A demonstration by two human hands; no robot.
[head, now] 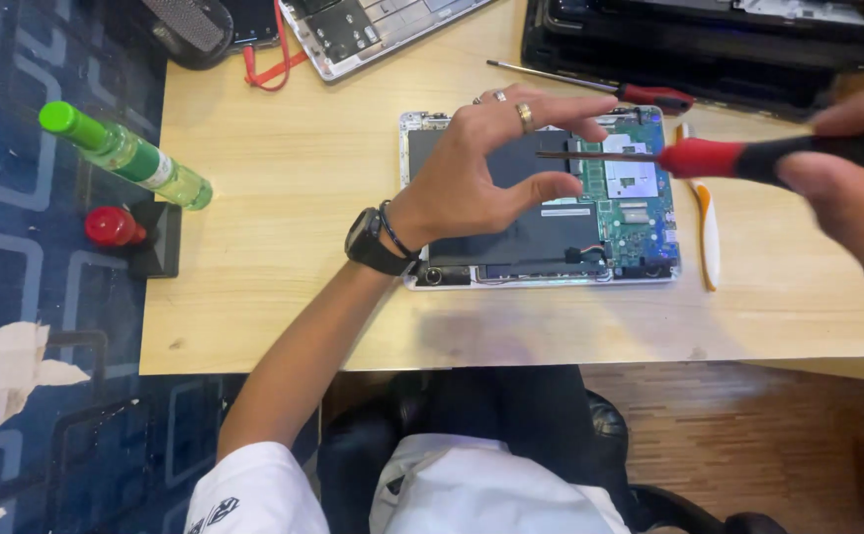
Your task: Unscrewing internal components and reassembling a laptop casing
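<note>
An opened laptop [640,213] lies bottom-up on the wooden table [284,247], showing its black battery and green circuit board. My left hand [486,168] hovers over the battery, fingers spread, thumb and forefinger apart around the metal tip of a screwdriver [709,158]. It wears rings and a black wrist watch. My right hand [852,188], blurred at the right edge, grips the red-and-black screwdriver handle, with the shaft pointing left over the board.
A second red-handled screwdriver [640,94] lies behind the laptop. An orange-and-white pry tool [706,222] rests to its right. A green-capped bottle [126,155] and a red-topped item [116,227] sit at the left edge. More opened laptops [353,30] lie at the back.
</note>
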